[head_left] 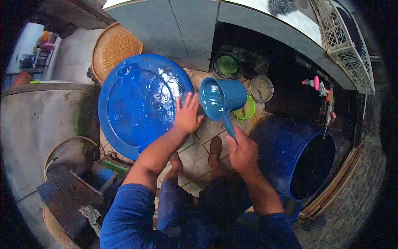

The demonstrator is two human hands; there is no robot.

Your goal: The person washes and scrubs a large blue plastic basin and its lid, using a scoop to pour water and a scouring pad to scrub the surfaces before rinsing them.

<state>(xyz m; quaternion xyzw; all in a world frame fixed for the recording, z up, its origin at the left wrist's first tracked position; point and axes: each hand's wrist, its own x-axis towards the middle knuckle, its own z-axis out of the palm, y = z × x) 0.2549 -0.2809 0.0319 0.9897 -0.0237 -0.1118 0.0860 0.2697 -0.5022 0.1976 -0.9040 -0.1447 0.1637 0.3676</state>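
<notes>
My right hand grips the handle of a blue water dipper. The dipper is tilted, its mouth turned left toward a wide, round blue plastic piece, wet and shiny, like a big lid or shallow tub. Wet glints show inside the dipper; how much water it holds I cannot tell. My left hand is open, fingers spread, at the right rim of the round blue piece. Whether the palm touches that rim is unclear.
A blue drum with a dark opening lies at the right, below a tap with a pink handle. Beyond the dipper are a green strainer and a metal pot. A woven tray leans at far left.
</notes>
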